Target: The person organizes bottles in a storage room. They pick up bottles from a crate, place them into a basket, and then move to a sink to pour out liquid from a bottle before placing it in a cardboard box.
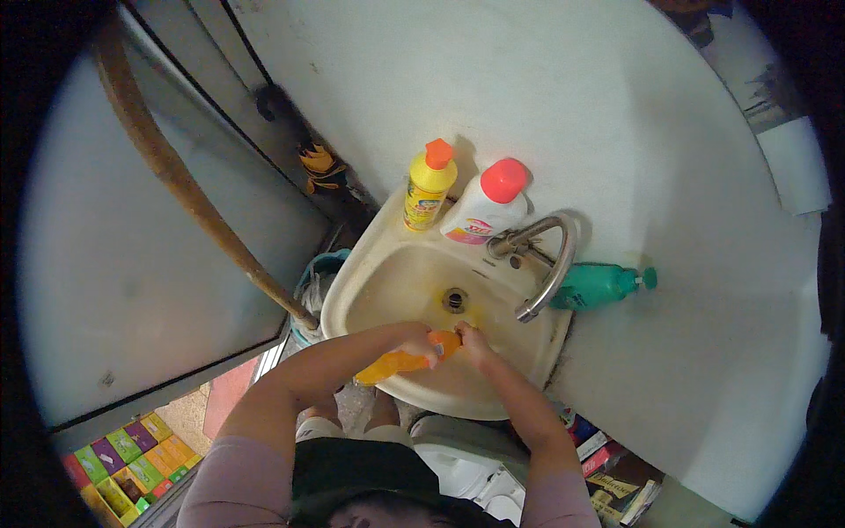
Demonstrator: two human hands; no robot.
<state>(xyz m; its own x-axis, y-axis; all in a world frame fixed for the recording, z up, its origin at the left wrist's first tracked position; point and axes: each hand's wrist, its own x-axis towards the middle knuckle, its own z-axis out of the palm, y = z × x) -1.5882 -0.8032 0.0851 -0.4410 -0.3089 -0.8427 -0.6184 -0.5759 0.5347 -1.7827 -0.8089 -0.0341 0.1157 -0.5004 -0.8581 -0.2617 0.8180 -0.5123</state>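
An orange plastic bottle (388, 366) lies tilted over the front rim of the cream-coloured washbasin (521, 369). My left hand (417, 342) wraps around the upper part of the bottle. At the bottle's neck end, the fingers of my right hand (473, 343) are closed on its tip; they hide whether a cap is there. Just beyond my hands is the metal drain (455, 301), with yellowish stains around it. A curved chrome faucet (561, 254) arches over the basin's right side.
On the back ledge stand a yellow bottle (426, 198) and a white bottle with a red cap (485, 208). A green pump bottle (594, 286) is right of the faucet. At left are a wooden pole (191, 191), a dark umbrella (310, 145) and a blue bucket (305, 277).
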